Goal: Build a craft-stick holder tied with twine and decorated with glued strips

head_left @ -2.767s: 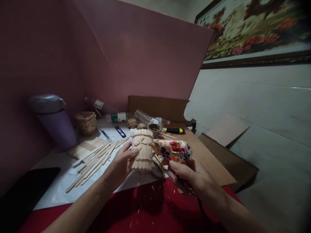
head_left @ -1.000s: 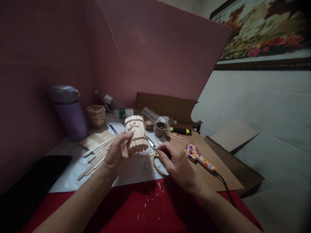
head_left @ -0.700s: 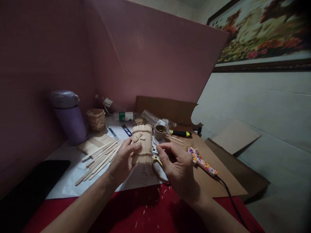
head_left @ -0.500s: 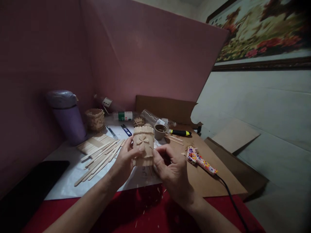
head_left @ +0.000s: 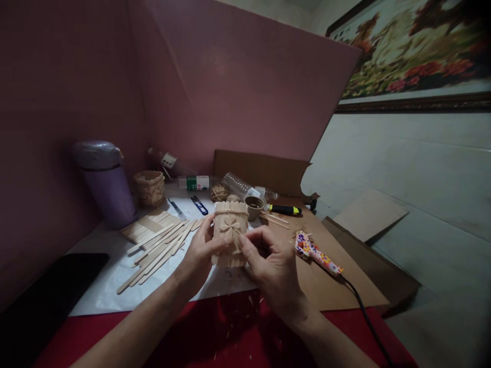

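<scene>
I hold a small cup made of upright wooden sticks (head_left: 230, 225), with a twine bow on its front, a little above the table. My left hand (head_left: 199, 253) wraps its left side, thumb on the front. My right hand (head_left: 270, 263) presses against its right side, fingers curled and pinching at the bow or the cup's edge. A floral-patterned glue gun (head_left: 316, 253) lies on the brown cardboard (head_left: 330, 286) just right of my right hand, its black cord trailing toward me.
Loose wooden sticks (head_left: 157, 248) lie on white paper at left. Behind stand a purple flask (head_left: 105, 184), a small woven basket (head_left: 149, 187), a twine ball (head_left: 219, 192), a small brown cup (head_left: 253, 207), a yellow-black cutter (head_left: 284, 209) and a blue snipper (head_left: 199, 205). A black phone (head_left: 49, 291) lies far left.
The glue gun went from my right hand onto the cardboard. My right hand passed over the scissors, then came to the stick cup, which has been turned upright with the bow facing me.
</scene>
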Tool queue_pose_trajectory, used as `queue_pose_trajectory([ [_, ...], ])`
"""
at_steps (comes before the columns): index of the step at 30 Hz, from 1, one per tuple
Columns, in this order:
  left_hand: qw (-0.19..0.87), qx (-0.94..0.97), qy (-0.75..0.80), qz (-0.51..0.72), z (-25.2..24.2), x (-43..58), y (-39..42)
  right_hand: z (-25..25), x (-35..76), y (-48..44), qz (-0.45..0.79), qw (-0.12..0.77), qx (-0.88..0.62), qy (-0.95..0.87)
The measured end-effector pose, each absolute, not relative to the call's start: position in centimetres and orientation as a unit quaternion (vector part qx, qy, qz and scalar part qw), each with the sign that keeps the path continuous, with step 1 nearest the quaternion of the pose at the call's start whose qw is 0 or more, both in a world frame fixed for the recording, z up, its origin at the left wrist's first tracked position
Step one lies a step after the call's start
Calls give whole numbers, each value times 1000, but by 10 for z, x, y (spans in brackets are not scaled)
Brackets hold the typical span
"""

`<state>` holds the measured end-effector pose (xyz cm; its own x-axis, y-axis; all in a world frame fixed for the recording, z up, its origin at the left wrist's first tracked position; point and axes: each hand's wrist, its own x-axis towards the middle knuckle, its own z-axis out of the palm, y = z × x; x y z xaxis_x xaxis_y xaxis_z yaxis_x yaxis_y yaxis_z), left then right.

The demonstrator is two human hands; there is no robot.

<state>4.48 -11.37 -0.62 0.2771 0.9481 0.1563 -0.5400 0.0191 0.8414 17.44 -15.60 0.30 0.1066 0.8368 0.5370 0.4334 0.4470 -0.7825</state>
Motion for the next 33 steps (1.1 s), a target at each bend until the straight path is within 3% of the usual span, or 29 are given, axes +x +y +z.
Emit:
queue_pose_trajectory([
  [33, 663, 458, 227, 547, -11, 48, -112, -1, 176, -154, 157, 534, -518, -650],
])
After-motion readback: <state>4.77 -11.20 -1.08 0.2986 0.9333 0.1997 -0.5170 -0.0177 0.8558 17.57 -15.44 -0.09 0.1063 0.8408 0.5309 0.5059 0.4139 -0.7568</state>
